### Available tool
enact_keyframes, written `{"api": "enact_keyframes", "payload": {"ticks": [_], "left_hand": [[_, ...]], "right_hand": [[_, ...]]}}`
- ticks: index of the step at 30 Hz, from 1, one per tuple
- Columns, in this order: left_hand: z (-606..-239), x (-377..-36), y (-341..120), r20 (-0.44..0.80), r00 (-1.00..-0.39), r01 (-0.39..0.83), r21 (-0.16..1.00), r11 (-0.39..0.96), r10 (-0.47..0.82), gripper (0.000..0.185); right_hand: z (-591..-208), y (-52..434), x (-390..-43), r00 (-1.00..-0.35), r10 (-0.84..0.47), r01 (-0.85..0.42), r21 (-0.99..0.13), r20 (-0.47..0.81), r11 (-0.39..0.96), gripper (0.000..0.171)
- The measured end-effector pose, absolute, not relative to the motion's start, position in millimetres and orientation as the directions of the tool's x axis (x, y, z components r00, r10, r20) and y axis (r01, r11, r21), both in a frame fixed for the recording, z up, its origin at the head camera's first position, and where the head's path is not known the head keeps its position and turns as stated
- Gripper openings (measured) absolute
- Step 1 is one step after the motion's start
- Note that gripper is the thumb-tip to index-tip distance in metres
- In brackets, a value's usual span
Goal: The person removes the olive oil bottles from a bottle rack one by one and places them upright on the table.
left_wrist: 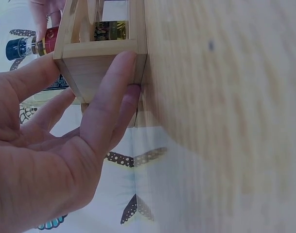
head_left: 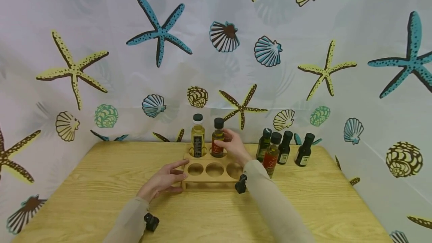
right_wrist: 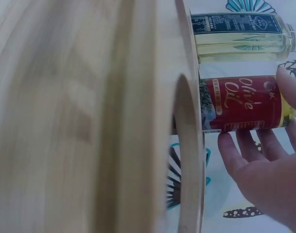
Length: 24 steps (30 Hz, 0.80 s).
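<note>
The head camera looked forward and down from above the near edge of the bench (head_left: 101,183), far enough back to take in the whole wooden rack (head_left: 209,168), both forearms and the patterned curtain (head_left: 135,66) behind. The left wrist camera sat low and very near, rolled sideways so the bench ran up the right of the frame, facing the rack's left end (left_wrist: 96,58). The right wrist camera was likewise rolled and closer still, looking across the rack's top board (right_wrist: 186,145) at the red-labelled bottle (right_wrist: 240,103) and the yellow bottle (right_wrist: 240,39). All three views shared the rack and the red-labelled bottle.
</note>
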<state>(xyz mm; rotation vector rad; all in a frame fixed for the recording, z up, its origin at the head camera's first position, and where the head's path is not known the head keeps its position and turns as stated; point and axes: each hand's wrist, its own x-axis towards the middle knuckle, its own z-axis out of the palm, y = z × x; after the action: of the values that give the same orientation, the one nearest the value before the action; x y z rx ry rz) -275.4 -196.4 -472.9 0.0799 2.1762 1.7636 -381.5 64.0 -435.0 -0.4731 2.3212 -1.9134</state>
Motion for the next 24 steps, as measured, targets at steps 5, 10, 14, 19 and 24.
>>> {"api": "enact_keyframes", "payload": {"ticks": [5, 10, 14, 19, 24], "left_hand": [[-472.3, -274.8, -196.8, -0.218, -0.949, -0.168, 0.961, 0.222, 0.227, 0.059], [-473.6, -274.4, -197.3, -0.215, -0.95, -0.164, 0.961, 0.224, 0.228, 0.06], [-474.4, -274.8, -197.6, -0.219, -0.945, -0.165, 0.96, 0.225, 0.241, 0.061], [-475.1, -273.4, -196.0, -0.217, -0.95, -0.171, 0.963, 0.208, 0.226, 0.06], [-475.7, -275.1, -196.5, -0.213, -0.952, -0.166, 0.963, 0.212, 0.222, 0.059]], "right_hand": [[-438.6, 61.6, -383.1, -0.952, -0.28, -0.173, -0.969, 0.119, 0.176, 0.059], [-440.7, 60.7, -383.6, -0.955, -0.273, -0.168, -0.972, 0.12, 0.162, 0.059], [-442.5, 60.4, -383.6, -0.951, -0.281, -0.177, -0.972, 0.129, 0.152, 0.057], [-443.8, 61.0, -381.6, -0.953, -0.266, -0.193, -0.968, 0.146, 0.16, 0.058], [-439.5, 60.7, -379.6, -0.956, -0.227, -0.223, -0.963, 0.185, 0.152, 0.062]]}}
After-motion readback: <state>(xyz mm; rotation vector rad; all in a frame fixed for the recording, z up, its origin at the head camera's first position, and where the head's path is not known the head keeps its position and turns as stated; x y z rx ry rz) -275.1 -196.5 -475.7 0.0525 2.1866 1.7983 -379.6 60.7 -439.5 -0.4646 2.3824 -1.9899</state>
